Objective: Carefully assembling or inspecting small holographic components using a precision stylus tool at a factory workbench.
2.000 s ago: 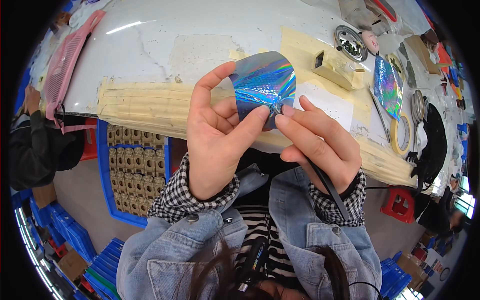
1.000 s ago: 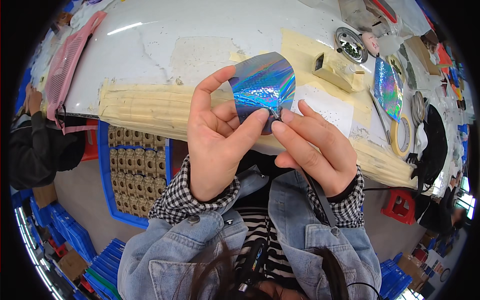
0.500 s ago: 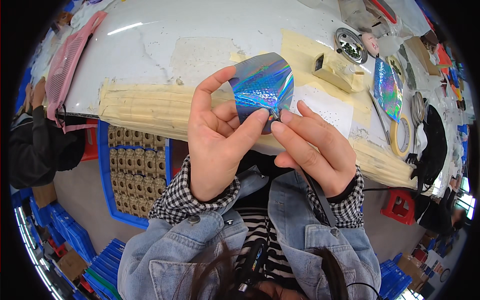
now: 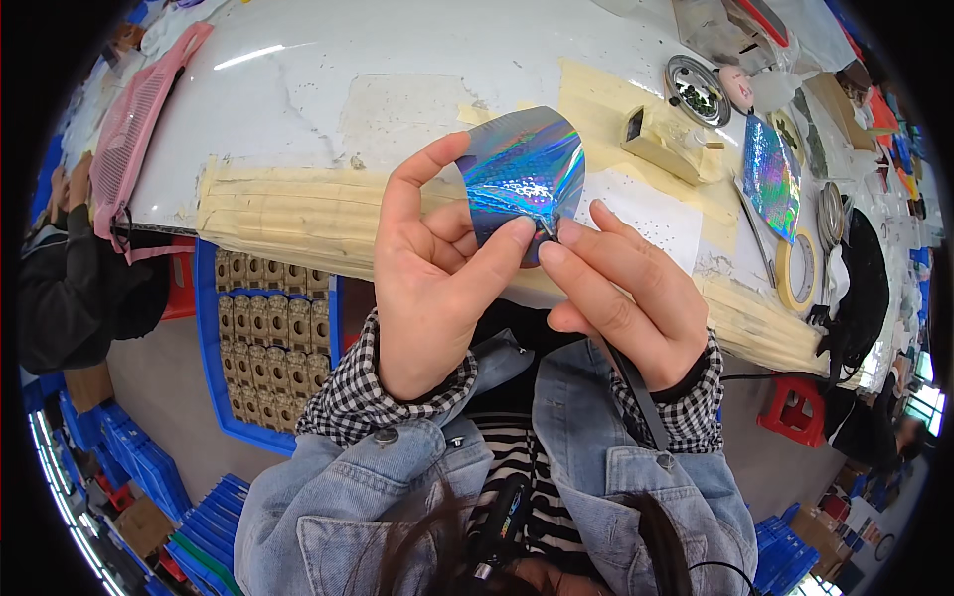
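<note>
A shiny blue holographic sheet [image 4: 527, 164] with a fine grid of bumps is bent in my left hand [image 4: 427, 268]. My left thumb and fingers pinch its lower edge, while the index finger rests against its upper left corner. My right hand [image 4: 631, 293] is closed around dark tweezers [image 4: 632, 387]; their far end runs down past the wrist. The tweezer tips meet the sheet's lower edge beside my left thumb. Whatever tiny thing may be between the tips is too small to make out.
White paper [image 4: 656, 214] with tiny dark specks lies behind my right hand. A taped block [image 4: 671, 144], a round dish [image 4: 699, 89] of dark bits, another holographic sheet [image 4: 770, 179] and a tape roll [image 4: 796, 270] lie rightward. A blue crate [image 4: 211, 343] holds several brownish parts.
Both hands stay in nearly the same place. The sheet has tilted very slightly, and the tweezers remain at its lower edge.
</note>
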Tool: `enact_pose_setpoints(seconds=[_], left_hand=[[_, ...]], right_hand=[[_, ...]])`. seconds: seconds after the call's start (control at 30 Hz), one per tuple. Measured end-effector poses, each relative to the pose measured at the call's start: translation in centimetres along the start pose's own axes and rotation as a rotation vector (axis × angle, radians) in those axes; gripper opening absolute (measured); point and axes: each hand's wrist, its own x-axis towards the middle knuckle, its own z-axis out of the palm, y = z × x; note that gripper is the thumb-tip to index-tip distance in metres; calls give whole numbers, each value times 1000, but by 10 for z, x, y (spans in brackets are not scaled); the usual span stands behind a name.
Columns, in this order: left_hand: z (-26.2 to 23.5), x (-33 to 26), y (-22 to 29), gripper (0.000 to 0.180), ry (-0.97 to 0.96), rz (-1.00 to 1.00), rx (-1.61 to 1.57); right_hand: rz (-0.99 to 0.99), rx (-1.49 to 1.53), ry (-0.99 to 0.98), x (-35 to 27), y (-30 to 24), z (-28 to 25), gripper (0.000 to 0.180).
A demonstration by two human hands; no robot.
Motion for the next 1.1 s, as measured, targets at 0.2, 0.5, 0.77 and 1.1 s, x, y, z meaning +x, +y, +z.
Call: enact_pose_setpoints(seconds=[0.2,0.5,0.77,1.1], left_hand=[[0,0,0,62,8,-4,-2],[1,0,1,62,10,-5,-4],[1,0,0,63,11,-12,-17],[1,0,1,64,19,-23,-9]], right_hand=[[17,9,2,-2,0,0,39],[44,67,18,-3,1,1,39],[223,262,35,-4,-1,-4,34],[333,424,108,-7,2,-1,31]])
